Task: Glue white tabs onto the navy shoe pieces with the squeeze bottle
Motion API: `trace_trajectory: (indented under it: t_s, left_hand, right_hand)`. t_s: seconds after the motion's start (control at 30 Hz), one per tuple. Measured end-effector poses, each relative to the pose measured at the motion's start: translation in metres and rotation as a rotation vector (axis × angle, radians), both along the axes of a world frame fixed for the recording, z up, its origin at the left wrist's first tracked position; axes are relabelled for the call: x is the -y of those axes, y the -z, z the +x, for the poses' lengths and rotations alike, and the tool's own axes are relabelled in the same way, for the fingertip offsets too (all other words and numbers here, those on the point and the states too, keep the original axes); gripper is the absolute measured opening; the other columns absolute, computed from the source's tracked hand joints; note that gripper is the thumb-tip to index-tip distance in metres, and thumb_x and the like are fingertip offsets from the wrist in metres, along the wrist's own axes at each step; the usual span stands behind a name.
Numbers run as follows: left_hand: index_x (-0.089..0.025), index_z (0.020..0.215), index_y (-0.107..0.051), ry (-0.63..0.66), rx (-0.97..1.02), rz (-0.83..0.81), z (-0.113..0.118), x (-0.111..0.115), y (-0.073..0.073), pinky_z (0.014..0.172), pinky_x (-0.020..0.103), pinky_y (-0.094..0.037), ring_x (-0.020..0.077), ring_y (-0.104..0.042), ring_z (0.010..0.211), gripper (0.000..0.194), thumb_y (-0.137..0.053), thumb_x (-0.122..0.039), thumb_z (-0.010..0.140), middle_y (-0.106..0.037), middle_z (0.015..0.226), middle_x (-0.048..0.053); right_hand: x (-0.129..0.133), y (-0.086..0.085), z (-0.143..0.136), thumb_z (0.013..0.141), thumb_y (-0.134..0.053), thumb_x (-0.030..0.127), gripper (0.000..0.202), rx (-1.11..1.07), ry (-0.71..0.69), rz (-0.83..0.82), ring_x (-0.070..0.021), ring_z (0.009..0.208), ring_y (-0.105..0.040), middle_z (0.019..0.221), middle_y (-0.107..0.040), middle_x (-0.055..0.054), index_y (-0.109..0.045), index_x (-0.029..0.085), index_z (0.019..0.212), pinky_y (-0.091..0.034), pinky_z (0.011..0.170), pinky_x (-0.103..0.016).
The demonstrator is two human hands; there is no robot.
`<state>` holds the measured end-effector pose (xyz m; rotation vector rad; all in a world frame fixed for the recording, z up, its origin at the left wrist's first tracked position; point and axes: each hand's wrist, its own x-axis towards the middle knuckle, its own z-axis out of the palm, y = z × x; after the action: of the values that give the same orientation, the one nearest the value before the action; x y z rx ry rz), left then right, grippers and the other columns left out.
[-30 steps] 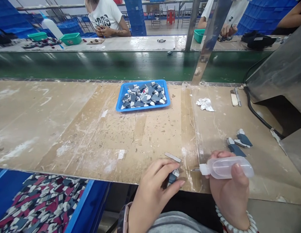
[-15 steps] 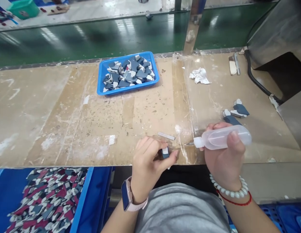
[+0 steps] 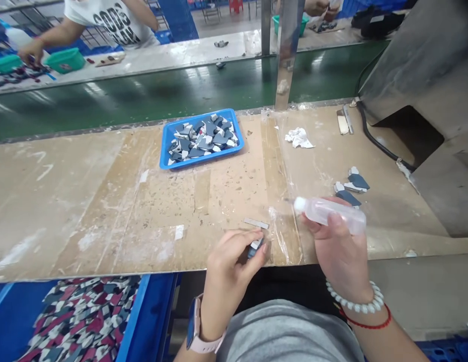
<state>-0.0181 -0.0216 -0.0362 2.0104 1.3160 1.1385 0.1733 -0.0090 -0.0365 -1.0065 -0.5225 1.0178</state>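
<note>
Blue-grey and white piece (image 3: 255, 245), one: lower centre of the frame, at the near edge of the bench (image 3: 234, 193); pinched between thumb and fingers of the left hand (image 3: 230, 261).

Squeeze bottle (image 3: 334, 215), translucent, one: right of lower centre; grasped by the fingers of the right hand (image 3: 341, 246).

Change noted: nozzle, formerly level with the piece and near it, now higher and farther off, aimed upper left. Reading: bottle apparently backed away from the piece; application of contents cannot be told.

Metal strip (image 3: 256, 223), one: just above the left hand.
</note>
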Motion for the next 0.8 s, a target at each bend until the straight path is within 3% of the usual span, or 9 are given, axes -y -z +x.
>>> trace_trajectory:
  t_s: [0.1,0.23,0.3,0.4,0.57,0.67,0.73,0.77,0.8]
  left_hand:
    - [-0.021,0.114,-0.071,-0.005,0.003,-0.022,-0.003,0.002,0.000,0.085,0.027,-0.062,0.0186,-0.073,0.098,0.018,-0.067,-0.018,0.097,-0.074,0.108,0.006]
    - [-0.023,0.126,-0.065,-0.032,-0.025,0.023,-0.004,0.007,-0.001,0.098,0.026,-0.059,0.0191,-0.071,0.113,0.026,-0.059,-0.019,0.101,-0.074,0.122,0.005]
    - [-0.023,0.130,-0.063,-0.047,-0.046,0.048,-0.004,0.011,-0.005,0.099,0.021,-0.057,0.0170,-0.071,0.114,0.028,-0.057,-0.021,0.103,-0.074,0.124,0.004]
    - [-0.024,0.132,-0.061,-0.057,-0.036,0.066,-0.003,0.018,-0.014,0.095,0.015,-0.057,0.0134,-0.073,0.106,0.029,-0.059,-0.025,0.103,-0.075,0.119,0.002]
    - [-0.022,0.126,-0.062,-0.045,0.002,0.112,0.003,0.020,-0.033,0.093,0.019,-0.058,0.0142,-0.072,0.102,0.026,-0.061,-0.021,0.101,-0.075,0.112,0.003]
    - [-0.021,0.110,-0.065,-0.021,0.061,0.144,0.010,0.019,-0.045,0.082,0.024,-0.059,0.0165,-0.072,0.091,0.011,-0.064,-0.027,0.100,-0.074,0.099,0.004]
    - [-0.021,0.104,-0.064,-0.039,0.113,0.131,0.017,0.020,-0.052,0.075,0.027,-0.058,0.0178,-0.071,0.085,0.023,-0.068,-0.043,0.097,-0.073,0.093,0.003]
    - [-0.021,0.102,-0.063,-0.054,0.142,0.127,0.021,0.021,-0.056,0.072,0.028,-0.056,0.0182,-0.070,0.082,0.033,-0.068,-0.053,0.095,-0.072,0.090,0.003]
    - [-0.021,0.100,-0.064,-0.062,0.173,0.119,0.026,0.022,-0.059,0.069,0.029,-0.054,0.0183,-0.068,0.078,0.041,-0.067,-0.061,0.093,-0.070,0.086,0.002]
  right_hand:
    - [0.008,0.004,0.013,0.065,-0.094,0.023,0.042,0.050,-0.016,-0.058,-0.0188,0.099,-0.067,0.103,-0.066,-0.001,-0.065,0.022,0.095,-0.056,0.089,-0.033]
    - [0.019,0.013,0.031,0.076,-0.088,0.037,0.034,0.301,0.144,-0.049,-0.0148,0.081,-0.065,0.093,-0.067,-0.003,-0.064,0.020,0.092,-0.052,0.068,-0.024]
    - [0.020,0.017,0.034,0.080,-0.083,0.045,0.039,0.451,0.182,-0.071,-0.0171,0.078,-0.065,0.091,-0.068,-0.004,-0.061,0.021,0.101,-0.052,0.067,-0.029]
    - [0.018,0.022,0.034,0.070,-0.091,0.042,0.061,0.666,0.127,-0.099,-0.0248,0.096,-0.067,0.104,-0.068,-0.007,-0.055,0.022,0.115,-0.053,0.088,-0.044]
    - [0.017,0.032,0.040,0.071,-0.090,0.043,0.071,0.949,0.069,-0.064,-0.0297,0.112,-0.061,0.121,-0.063,-0.011,-0.054,0.021,0.128,-0.047,0.100,-0.052]
    - [0.030,0.031,0.043,0.072,-0.089,0.039,0.058,0.993,0.234,0.041,-0.0276,0.103,-0.062,0.115,-0.062,-0.011,-0.060,0.018,0.119,-0.048,0.094,-0.047]
    - [0.044,0.024,0.035,0.077,-0.084,0.028,0.033,0.982,0.423,0.186,-0.0229,0.092,-0.062,0.103,-0.062,-0.009,-0.067,0.017,0.104,-0.050,0.084,-0.037]
    - [0.052,0.020,0.027,0.080,-0.081,0.024,0.023,0.910,0.440,0.234,-0.0217,0.088,-0.063,0.097,-0.063,-0.008,-0.068,0.018,0.098,-0.050,0.076,-0.032]
    - [0.058,0.016,0.018,0.088,-0.074,0.027,0.013,0.840,0.223,0.184,-0.0207,0.087,-0.063,0.093,-0.064,-0.007,-0.070,0.019,0.097,-0.051,0.072,-0.029]
